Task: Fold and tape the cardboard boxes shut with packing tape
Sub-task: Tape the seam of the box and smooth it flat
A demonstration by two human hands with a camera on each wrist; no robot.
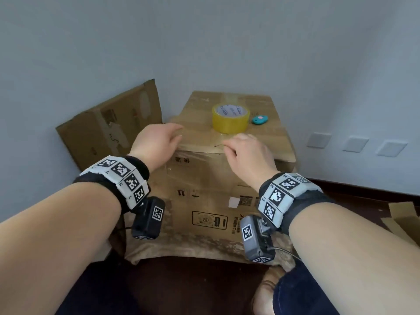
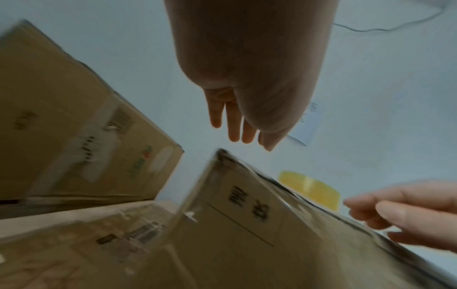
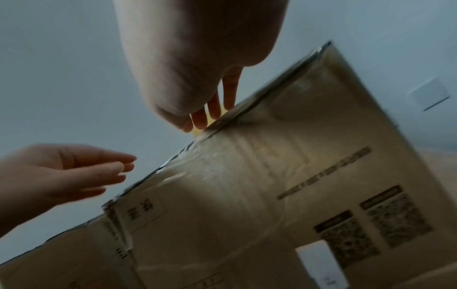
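Note:
A closed cardboard box (image 1: 204, 178) stands in front of me, with clear tape shining across its top and front face (image 3: 247, 176). On its lid sit a yellow packing tape roll (image 1: 230, 118) and a small teal cutter (image 1: 260, 120). My left hand (image 1: 168, 137) hovers over the box's near left top corner with straight, relaxed fingers (image 2: 235, 125) and holds nothing. My right hand (image 1: 236, 146) is at the front top edge just before the roll, fingers (image 3: 212, 109) loosely bent down toward the edge, with nothing visibly held.
A second cardboard box (image 1: 109, 128) leans against the wall at the left. Flattened cardboard (image 1: 404, 219) lies on the dark floor at the right. Wall sockets (image 1: 318, 139) sit low on the right wall. My knee in blue trousers (image 1: 306, 292) is at the bottom.

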